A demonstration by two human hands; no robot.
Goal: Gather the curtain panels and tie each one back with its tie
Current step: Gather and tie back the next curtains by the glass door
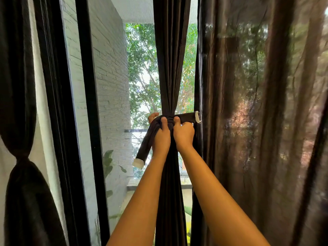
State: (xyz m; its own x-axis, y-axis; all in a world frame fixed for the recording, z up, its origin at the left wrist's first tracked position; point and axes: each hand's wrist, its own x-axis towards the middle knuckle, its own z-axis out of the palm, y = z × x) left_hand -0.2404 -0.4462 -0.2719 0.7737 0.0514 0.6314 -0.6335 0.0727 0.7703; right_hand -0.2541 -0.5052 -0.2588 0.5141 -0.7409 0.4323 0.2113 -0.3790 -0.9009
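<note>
A dark curtain panel (170, 55) hangs gathered into a narrow bundle in the middle of the window. A dark fabric tie (186, 118) with pale frayed ends wraps its waist. My left hand (160, 137) grips the tie's left end, which droops down to a white tip at lower left. My right hand (183, 134) grips the tie's right end, which sticks out level to the right. Both thumbs press at the wrap. At the far left, another dark panel (19, 86) is cinched at its middle. A loose, sheer dark panel (257, 103) hangs at the right.
Black window frames (83, 103) stand left of the bundle, with a white brick wall (110, 77) and trees beyond the glass. A leafy plant (109, 162) sits low outside. The loose panel at the right hangs close to my right forearm.
</note>
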